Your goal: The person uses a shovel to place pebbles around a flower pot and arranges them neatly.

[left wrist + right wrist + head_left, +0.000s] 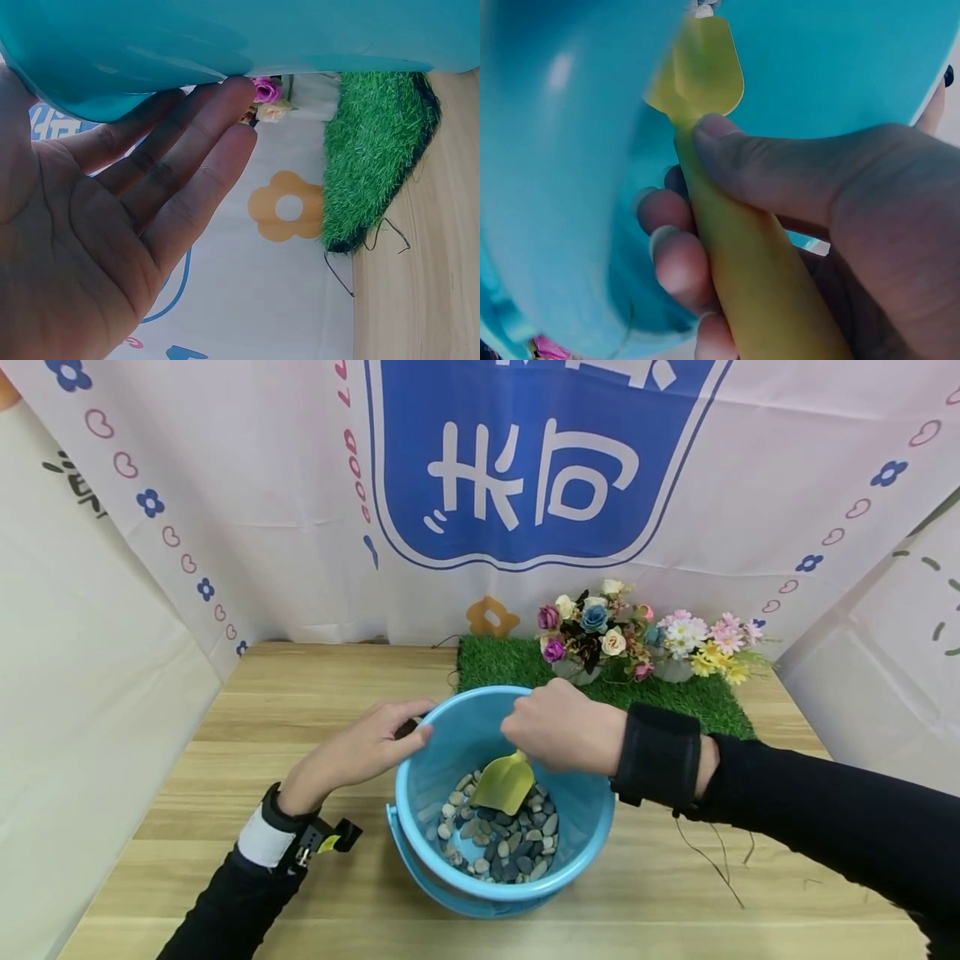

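Note:
A light-blue bucket (588, 814) stands on the wooden table, with grey and whitish pebbles (517, 843) over its bottom. At its left rim, my left hand (367, 743) holds the edge, the thumb lying at the rim and the fingers along the outside. In the left wrist view, those fingers (195, 165) are only slightly bent and partly hidden by the bucket wall. My right hand (562, 727) reaches over the rim and grips a yellow-green toy shovel (742, 247) by its handle. Its scoop (504, 783) points down, overlapping the pebbles in the head view.
A green artificial-grass mat (495, 662) lies behind the bucket. Two pots of artificial flowers (592, 631) stand on it at the back right. The bucket's handle (411, 852) hangs down its left front. A printed cloth (300, 543) closes off the table's back.

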A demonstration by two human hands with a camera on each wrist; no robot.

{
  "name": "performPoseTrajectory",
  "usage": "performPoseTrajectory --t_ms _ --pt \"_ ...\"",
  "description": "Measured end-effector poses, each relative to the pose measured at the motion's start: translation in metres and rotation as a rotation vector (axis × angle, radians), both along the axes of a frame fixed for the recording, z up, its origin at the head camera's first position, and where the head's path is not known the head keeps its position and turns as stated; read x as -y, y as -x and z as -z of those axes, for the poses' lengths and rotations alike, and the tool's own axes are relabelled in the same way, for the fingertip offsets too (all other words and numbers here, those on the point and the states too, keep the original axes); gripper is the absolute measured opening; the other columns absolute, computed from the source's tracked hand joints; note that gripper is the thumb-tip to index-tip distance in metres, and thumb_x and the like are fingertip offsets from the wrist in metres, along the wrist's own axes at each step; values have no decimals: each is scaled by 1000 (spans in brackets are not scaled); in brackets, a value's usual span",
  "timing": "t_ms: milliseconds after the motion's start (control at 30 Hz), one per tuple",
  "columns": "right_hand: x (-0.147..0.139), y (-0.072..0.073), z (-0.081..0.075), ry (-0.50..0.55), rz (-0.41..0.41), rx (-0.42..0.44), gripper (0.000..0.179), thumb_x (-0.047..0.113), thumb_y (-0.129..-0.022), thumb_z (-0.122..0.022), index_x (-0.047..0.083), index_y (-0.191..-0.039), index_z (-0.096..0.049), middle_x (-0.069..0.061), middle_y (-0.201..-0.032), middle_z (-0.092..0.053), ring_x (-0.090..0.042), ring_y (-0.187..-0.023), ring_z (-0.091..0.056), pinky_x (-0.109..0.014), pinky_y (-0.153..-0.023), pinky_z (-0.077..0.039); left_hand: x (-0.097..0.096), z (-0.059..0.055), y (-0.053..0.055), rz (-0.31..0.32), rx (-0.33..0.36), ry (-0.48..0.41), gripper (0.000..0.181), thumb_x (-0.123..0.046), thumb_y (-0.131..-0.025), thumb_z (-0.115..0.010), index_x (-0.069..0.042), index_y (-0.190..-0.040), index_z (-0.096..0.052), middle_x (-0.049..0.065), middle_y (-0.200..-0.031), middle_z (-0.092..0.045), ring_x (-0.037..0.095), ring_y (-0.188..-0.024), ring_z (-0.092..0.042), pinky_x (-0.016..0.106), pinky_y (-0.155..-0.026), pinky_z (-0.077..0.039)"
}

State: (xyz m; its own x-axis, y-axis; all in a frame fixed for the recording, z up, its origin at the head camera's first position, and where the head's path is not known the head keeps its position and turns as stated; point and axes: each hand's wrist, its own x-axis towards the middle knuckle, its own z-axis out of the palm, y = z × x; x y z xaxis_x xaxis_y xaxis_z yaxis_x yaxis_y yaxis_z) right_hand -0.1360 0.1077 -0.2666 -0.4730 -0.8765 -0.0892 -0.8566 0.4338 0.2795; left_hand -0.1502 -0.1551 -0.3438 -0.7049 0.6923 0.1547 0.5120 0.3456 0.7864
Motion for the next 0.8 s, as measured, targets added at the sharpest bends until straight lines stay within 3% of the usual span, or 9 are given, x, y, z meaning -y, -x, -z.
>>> performPoseTrajectory --t_ms 533,800 --pt "7 4 -12 -53 48 79 30 17 -84 -64 18 -61 -44 5 -54 -29 -10 -46 -32 -22 -37 -28 0 0 -1 3 5 0 27 -26 -99 -43 -13 -120 -53 -1 -94 -64 9 -75 -63 29 -64 -56" --pt "20 5 -16 -127 110 207 31 21 -85 -64 19 -63 -42 4 -57 -33 -11 -49 -35 -23 -41 -31 0 0 0 15 4 -3 26 -26 -99 -42 -13 -119 -53 -2 -95 -64 9 -77 -63 29 -66 -55"
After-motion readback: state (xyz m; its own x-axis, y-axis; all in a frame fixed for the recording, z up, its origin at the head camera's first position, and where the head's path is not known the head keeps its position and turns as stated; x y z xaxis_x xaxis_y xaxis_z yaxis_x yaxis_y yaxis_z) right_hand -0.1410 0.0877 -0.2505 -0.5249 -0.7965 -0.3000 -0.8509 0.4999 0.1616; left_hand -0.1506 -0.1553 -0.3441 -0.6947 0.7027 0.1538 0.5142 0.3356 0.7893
